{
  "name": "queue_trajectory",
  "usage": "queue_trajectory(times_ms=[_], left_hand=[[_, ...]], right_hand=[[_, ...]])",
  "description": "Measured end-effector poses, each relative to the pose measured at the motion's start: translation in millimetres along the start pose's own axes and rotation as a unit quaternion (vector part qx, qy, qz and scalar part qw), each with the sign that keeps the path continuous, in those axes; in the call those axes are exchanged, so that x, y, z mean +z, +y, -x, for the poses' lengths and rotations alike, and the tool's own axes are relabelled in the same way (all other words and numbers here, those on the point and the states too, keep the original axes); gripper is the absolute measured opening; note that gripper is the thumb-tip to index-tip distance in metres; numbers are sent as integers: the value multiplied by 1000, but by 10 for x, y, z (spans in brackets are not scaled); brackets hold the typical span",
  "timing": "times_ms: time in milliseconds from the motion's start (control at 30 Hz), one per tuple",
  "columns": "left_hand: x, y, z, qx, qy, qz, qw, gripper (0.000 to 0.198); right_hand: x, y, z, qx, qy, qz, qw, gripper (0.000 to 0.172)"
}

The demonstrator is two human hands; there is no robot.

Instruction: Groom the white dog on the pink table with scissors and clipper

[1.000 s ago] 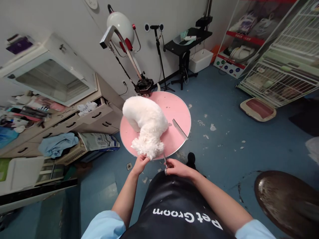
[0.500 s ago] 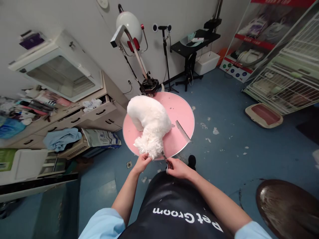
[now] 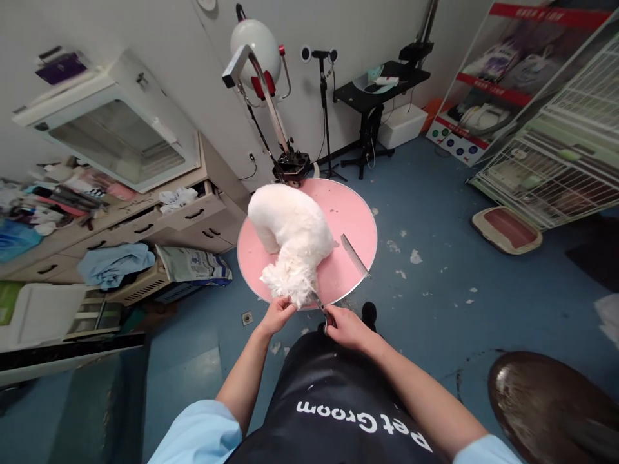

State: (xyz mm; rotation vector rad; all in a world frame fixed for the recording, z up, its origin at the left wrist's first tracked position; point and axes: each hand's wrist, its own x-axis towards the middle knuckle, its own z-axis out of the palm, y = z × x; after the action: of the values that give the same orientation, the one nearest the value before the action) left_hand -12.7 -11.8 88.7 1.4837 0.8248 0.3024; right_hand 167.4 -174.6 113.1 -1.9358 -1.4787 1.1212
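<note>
A white dog stands on a round pink grooming table, its fluffy head turned toward me at the near edge. My left hand is closed on the fur at the front of the dog's head; whether it grips fur alone or the muzzle is hidden. In my right hand is a pair of scissors, fingers around the handles and blades pointing up beside the dog's head. A metal comb lies on the table's right side, apart from both hands.
A grooming arm and a white round-bodied dryer stand behind the table. Drawers with a glass-door cabinet line the left. To the right are wire cages, a litter tray, and fur tufts on the blue floor. A brown round surface is lower right.
The scissor blades at the dog's head look slightly shifted in angle. My left hand keeps its hold, the dog stays put, and the whole view has tilted a little.
</note>
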Motion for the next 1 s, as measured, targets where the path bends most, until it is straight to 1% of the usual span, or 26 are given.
queue_trajectory(times_ms=[133,200,300,433,567,700,867,1000], left_hand=[[6,8,2,11,-15,-15,1000,35],[7,13,1,18,-23,-21,999,34],[6,19,-3,24,-28,-28,999,34],[11,28,1,20,-24,-30,999,35],[15,33,4,18,-22,-31,999,35],[12,20,-6,18,-32,-20,999,34],[7,29,-14,14,-28,6,999,33],[3,52,-24,3,-38,32,999,36]], right_hand=[[17,-8,26,-7,18,5,1000,27],[17,-10,28,-1,25,17,1000,25],[2,-18,26,10,17,30,999,22],[-28,-49,10,-5,24,38,999,30],[-29,-59,21,11,14,38,999,26],[12,-56,80,0,9,31,999,29],[38,-32,148,23,10,26,999,24],[37,-4,167,13,2,33,999,30]])
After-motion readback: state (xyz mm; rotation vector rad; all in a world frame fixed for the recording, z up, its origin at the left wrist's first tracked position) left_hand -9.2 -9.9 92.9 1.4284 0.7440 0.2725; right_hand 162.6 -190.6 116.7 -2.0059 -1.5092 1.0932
